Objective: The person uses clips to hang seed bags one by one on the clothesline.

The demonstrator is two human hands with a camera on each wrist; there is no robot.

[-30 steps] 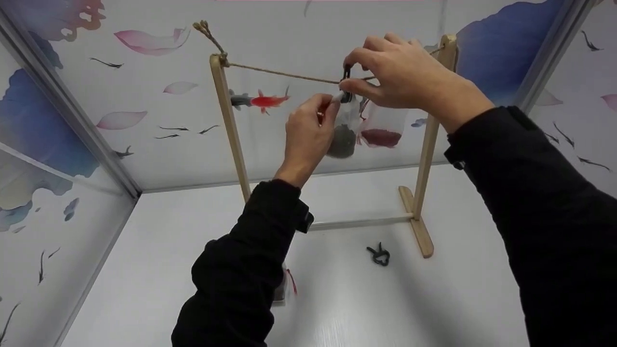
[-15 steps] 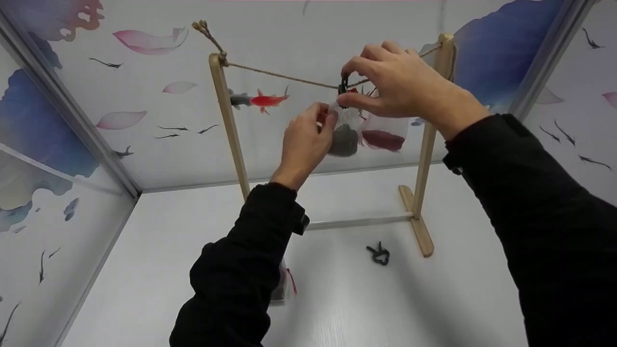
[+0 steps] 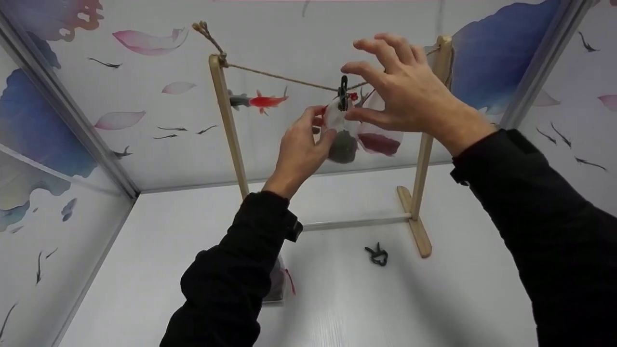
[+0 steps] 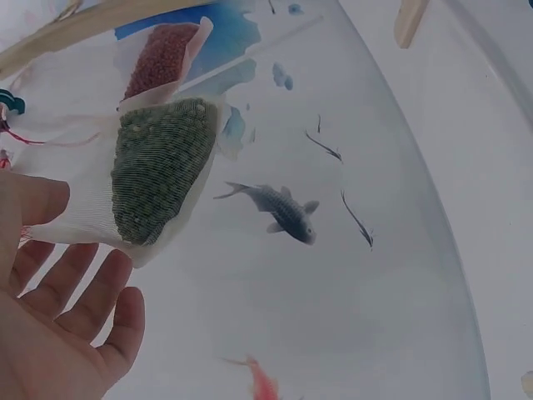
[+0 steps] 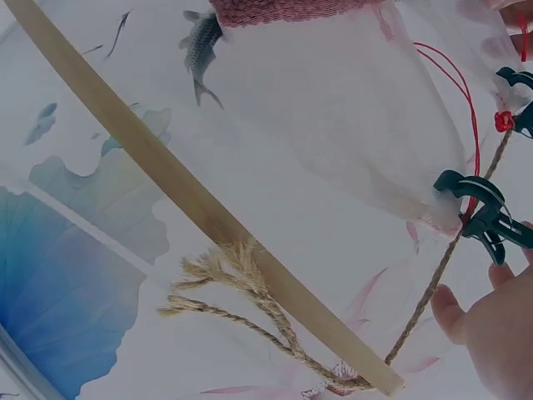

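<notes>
A mesh drawstring bag of green grains [image 3: 342, 148] hangs from the rope [image 3: 284, 77], held by a dark green spring clip [image 3: 343, 94]. My left hand [image 3: 302, 149] is at the bag's left edge, thumb in front and fingers loosely spread; in the left wrist view the thumb overlaps the pale mesh. My right hand [image 3: 407, 91] hovers right of the clip, fingers spread, holding nothing. Behind it hangs a similar bag of red grains [image 3: 381, 143]; the right wrist view shows its own green clip [image 5: 483, 208] on the rope, with red drawstrings beside it.
A wooden stand carries the rope between a left post [image 3: 229, 120] and a right post [image 3: 424, 159]. On the white table lie a loose dark clip [image 3: 377, 254] and another bag with a red cord [image 3: 277, 284], partly behind my left sleeve. Printed walls enclose the table.
My right hand has let go of the clip and spread its fingers. My left hand has loosened from the bag's top corner and dropped slightly. The green-grain bag now hangs from the clip.
</notes>
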